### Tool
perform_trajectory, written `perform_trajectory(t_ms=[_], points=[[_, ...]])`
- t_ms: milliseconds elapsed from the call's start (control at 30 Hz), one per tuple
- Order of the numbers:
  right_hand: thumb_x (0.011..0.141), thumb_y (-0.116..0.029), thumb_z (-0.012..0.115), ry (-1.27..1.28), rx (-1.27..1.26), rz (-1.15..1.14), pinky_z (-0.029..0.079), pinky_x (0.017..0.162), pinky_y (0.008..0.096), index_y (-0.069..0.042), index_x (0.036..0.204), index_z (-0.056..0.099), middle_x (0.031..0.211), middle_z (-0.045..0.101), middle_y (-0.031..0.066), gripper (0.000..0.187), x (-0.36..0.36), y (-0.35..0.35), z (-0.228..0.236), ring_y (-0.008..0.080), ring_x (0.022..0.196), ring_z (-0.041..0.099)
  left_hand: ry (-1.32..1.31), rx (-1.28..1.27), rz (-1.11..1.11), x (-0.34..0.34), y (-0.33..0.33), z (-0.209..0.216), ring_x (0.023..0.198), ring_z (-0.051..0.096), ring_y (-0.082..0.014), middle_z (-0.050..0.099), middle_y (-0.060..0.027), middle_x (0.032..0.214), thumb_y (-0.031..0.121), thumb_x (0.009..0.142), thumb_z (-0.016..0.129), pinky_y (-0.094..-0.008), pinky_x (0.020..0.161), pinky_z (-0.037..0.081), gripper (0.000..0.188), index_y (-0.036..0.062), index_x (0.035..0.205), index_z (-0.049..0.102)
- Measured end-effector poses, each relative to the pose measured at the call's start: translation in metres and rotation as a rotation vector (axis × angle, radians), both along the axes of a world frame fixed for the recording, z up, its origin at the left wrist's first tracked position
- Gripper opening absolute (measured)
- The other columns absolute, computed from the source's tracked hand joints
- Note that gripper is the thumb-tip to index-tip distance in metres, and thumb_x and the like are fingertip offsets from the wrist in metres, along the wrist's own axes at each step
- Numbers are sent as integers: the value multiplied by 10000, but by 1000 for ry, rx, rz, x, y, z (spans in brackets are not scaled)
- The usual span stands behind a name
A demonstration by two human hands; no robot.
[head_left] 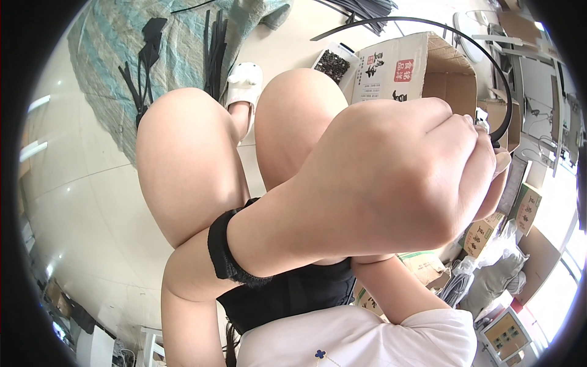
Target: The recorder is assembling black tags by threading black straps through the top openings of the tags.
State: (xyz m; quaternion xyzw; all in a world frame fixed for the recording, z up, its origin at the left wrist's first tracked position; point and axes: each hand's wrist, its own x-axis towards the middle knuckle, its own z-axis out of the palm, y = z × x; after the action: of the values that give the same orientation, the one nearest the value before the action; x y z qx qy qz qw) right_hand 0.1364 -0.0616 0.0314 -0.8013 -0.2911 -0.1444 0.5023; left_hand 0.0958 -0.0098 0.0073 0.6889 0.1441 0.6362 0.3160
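A long, thin black strip (422, 21) arcs over the top right, its free end (315, 38) pointing left and its other end at my fingertips. My left hand (397, 165) is raised close to the camera, curled into a closed grip with the strip's lower end at its fingers. A black band (223, 248) circles that arm near the elbow side of the forearm. Behind the left hand, my right hand (496, 192) shows only as a bit of finger; most of it is hidden. My right forearm (397, 290) leads up behind the left.
More black strips (215, 55) lie on a striped woven sheet (104, 49) on the floor. Beyond my knees stand a white tray of small dark pieces (333, 64) and an open cardboard box (397, 70). Cartons (480, 235) and a stuffed bag (495, 278) crowd the right.
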Motion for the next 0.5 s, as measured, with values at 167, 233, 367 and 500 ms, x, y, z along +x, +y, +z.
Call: perform_trajectory(t_ms=[167,233,367,500], points=[[946,-329,399,-137,114,204,286,513,185,-17,617,385,585,367,-16,454,16,-12,-22,52,544,336,28,-4,-19,-1,0,-1,444,435,-130,411,-19,496,79,627,629,-237,332,332,141,10,555,529],[946,-328,398,-19,150,281,307,531,192,-11,637,396,605,385,-9,443,23,-25,-28,59,563,357,42,3,-22,-4,0,0,445,435,-130,409,-19,495,79,634,629,-238,333,333,145,11,554,529],[947,-330,394,190,410,232,376,598,222,10,722,432,688,449,21,410,8,-8,-21,86,634,430,20,26,-16,-1,-1,0,446,435,-134,402,-19,493,83,657,629,-241,337,336,160,9,555,531],[948,-337,384,185,489,17,407,641,241,18,767,440,745,479,47,403,5,3,-24,105,682,466,27,17,-18,-2,-1,1,447,436,-136,398,-20,492,86,665,629,-243,339,337,160,6,562,536]])
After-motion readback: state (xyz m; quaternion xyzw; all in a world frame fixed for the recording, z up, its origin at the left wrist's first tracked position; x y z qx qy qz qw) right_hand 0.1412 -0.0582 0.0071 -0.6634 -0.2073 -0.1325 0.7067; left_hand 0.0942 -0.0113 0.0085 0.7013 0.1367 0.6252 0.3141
